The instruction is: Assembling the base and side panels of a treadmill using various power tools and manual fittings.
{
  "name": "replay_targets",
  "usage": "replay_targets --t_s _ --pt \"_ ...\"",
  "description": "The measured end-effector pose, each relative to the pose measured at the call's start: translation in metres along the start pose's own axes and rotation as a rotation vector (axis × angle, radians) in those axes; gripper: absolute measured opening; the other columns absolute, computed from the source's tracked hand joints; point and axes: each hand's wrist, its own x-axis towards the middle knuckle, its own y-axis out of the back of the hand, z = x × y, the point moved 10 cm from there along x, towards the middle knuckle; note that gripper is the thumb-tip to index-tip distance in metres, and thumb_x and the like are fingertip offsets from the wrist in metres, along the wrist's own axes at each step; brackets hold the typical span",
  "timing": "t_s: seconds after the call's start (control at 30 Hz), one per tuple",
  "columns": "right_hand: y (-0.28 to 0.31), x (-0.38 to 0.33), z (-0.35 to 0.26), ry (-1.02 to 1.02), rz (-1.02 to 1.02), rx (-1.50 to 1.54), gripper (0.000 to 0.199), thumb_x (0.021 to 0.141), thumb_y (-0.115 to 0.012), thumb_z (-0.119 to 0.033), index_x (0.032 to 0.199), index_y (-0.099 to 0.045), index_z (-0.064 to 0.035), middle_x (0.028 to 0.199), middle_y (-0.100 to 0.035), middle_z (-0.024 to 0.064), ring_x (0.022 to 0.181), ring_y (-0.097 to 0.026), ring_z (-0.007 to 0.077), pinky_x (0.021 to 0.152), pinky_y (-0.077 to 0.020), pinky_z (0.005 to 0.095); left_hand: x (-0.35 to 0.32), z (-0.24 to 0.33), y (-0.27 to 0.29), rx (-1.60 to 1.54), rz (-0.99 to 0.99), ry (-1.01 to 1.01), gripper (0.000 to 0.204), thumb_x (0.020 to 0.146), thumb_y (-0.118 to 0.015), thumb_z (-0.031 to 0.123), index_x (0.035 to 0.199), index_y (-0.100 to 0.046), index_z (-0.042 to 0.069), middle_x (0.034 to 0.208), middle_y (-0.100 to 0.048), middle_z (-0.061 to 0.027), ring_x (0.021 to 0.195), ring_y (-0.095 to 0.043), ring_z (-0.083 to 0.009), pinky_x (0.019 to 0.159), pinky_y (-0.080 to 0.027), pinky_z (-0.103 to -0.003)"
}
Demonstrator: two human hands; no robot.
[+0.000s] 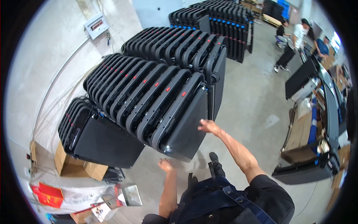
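Note:
A long row of black flat panels with red handle marks stands on edge on the floor, leaning together. My right hand rests with spread fingers against the right edge of the front panel. My left hand reaches under that panel's lower corner, fingers loosely open, just touching or very near it. Neither hand clearly grips anything. My dark apron and one shoe show below the panel.
More panel rows stand behind. A shorter stack sits left beside a cardboard box. Bags and red packaging lie lower left. Other people work by a long bench at right. Grey wall with electrical box.

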Motion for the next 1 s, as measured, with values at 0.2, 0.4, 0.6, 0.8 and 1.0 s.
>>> replay_targets --t_s 0.2,0.4,0.6,0.8,1.0 --pt "-0.120 -0.147 0.255 -0.037 0.151 0.101 0.049 0.099 -0.056 -0.053 0.106 -0.066 -0.0064 0.085 -0.072 0.0054 0.069 -0.067 0.0158 0.057 -0.0524 0.0330 -0.043 -0.085 0.023 0.303 -0.889 0.238 0.017 0.099 -0.056 0.024 0.109 -0.061 0.011 0.088 -0.065 -0.0060 0.083 -0.064 -0.0177 0.078 -0.053 -0.036" --pt "-0.190 -0.440 0.552 -0.652 0.308 -0.147 0.048 0.089 -0.063 -0.045 0.110 -0.072 -0.0027 0.100 -0.073 0.0217 0.085 -0.073 0.0325 0.068 -0.0566 0.0429 -0.142 -0.167 0.136 0.916 -1.170 0.557 0.036 0.097 -0.061 0.032 0.119 -0.062 0.004 0.101 -0.071 -0.0106 0.084 -0.070 -0.0202 0.073 -0.056 -0.034" --pt "-0.198 -0.694 0.645 -0.372 1.219 0.571 0.039 0.095 -0.058 -0.027 0.064 -0.061 -0.0043 0.054 -0.059 0.0066 0.047 -0.057 0.0157 0.042 -0.0449 0.0332 -0.145 -0.265 0.254 1.888 -1.828 0.035 0.031 0.094 -0.060 0.031 0.089 -0.073 0.004 0.079 -0.071 -0.0100 0.077 -0.069 -0.0204 0.067 -0.053 -0.035" --pt "-0.380 -0.825 0.748 -0.287 1.646 1.069 0.032 0.096 -0.057 -0.033 0.106 -0.067 -0.0040 0.081 -0.070 0.0064 0.060 -0.064 0.0141 0.050 -0.0512 0.0313 -0.269 -0.360 0.391 2.441 -2.572 -0.258 0.032 0.095 -0.056 0.031 0.088 -0.072 0.003 0.076 -0.069 -0.0095 0.071 -0.066 -0.0210 0.063 -0.051 -0.035" --pt "-0.668 -0.871 0.792 -0.391 1.716 1.738 0.026 0.093 -0.063 -0.028 0.099 -0.069 -0.0031 0.077 -0.070 0.0095 0.057 -0.065 0.0171 0.046 -0.0514 0.0324 -0.445 -0.463 0.480 2.385 -2.982 -0.820 0.034 0.097 -0.052 0.030 0.086 -0.070 0.003 0.074 -0.067 -0.0090 0.065 -0.062 -0.0216 0.060 -0.050 -0.035"
